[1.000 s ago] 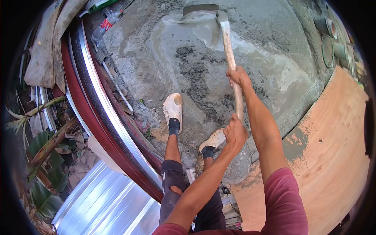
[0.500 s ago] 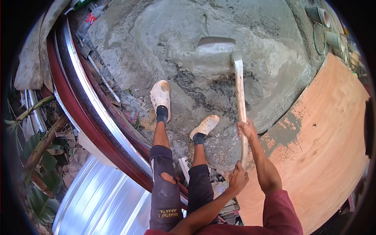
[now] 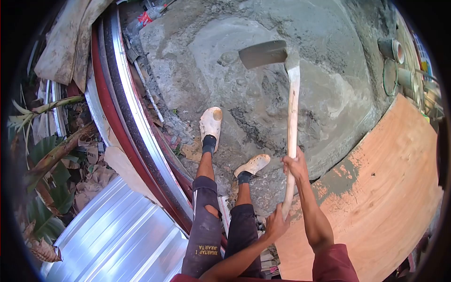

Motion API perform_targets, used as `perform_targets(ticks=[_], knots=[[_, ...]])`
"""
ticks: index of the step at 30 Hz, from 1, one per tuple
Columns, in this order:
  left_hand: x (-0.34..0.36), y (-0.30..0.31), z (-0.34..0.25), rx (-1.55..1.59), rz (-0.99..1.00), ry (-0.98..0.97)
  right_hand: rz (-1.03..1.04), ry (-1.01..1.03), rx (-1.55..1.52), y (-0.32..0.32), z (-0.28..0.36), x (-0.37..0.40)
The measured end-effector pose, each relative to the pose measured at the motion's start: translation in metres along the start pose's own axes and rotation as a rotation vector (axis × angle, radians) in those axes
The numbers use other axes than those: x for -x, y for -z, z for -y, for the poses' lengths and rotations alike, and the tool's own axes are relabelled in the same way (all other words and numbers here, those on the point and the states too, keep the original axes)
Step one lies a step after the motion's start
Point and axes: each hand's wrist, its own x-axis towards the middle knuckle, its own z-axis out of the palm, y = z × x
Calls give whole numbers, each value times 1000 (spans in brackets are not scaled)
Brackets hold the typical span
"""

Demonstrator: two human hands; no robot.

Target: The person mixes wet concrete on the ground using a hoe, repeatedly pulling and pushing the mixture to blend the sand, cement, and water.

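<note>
I hold a hoe by its pale wooden handle (image 3: 292,113) with both hands. My left hand (image 3: 277,222) is closed round the lower end, and my right hand (image 3: 296,165) grips it further up. The wide metal blade (image 3: 263,54) is tilted and appears raised above wet grey cement mix (image 3: 225,35), its edge pointing left. Below the blade, the mix is dug up and lumpy, with a rough dark hollow (image 3: 251,127) just ahead of my feet.
My light clogs (image 3: 210,123) stand at the near edge of the mix. Plywood (image 3: 371,188) smeared with cement lies to the right. Curved metal strips (image 3: 124,80) and corrugated sheet (image 3: 122,235) lie left, beside banana leaves (image 3: 49,207). Buckets (image 3: 391,50) stand at the upper right.
The hoe blade has come up out of the wet mix and turned to show its broad face. Both hands stay on the handle. The camera view has shifted slightly.
</note>
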Motion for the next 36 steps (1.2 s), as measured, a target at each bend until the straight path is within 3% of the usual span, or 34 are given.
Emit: perform_targets(ticks=[4, 6, 10, 12, 14, 22, 27, 29, 31, 33, 36], knots=[[-130, 76, -52, -29, -269, -44, 129, 172, 62, -79, 84, -124], [-182, 104, -67, -77, -283, 16, 179, 217, 88, -112, 107, -180], [-206, 91, -63, 10, -274, 78, 239, 136, 356, -126, 116, -202], [-192, 60, -43, 71, -220, 91, 160, 101, 523, -103, 96, -187], [-160, 30, -40, 120, -175, 153, 205, 1, 579, -72, 62, -176], [-71, -90, -41, 294, 29, 309, 173, -36, 756, 45, -17, -88], [-4, -136, -13, 365, 134, 212, 78, -100, 555, 101, -63, -22], [23, -141, 0, 360, 127, 187, 66, -87, 474, 112, -79, 3], [54, -132, 8, 437, 120, -10, 43, -67, 387, 115, -89, 31], [79, -112, 11, 447, 152, -24, -23, -91, 247, 109, -97, 63], [103, -70, 15, 450, 281, -6, -162, -153, 85, 76, -59, 122]])
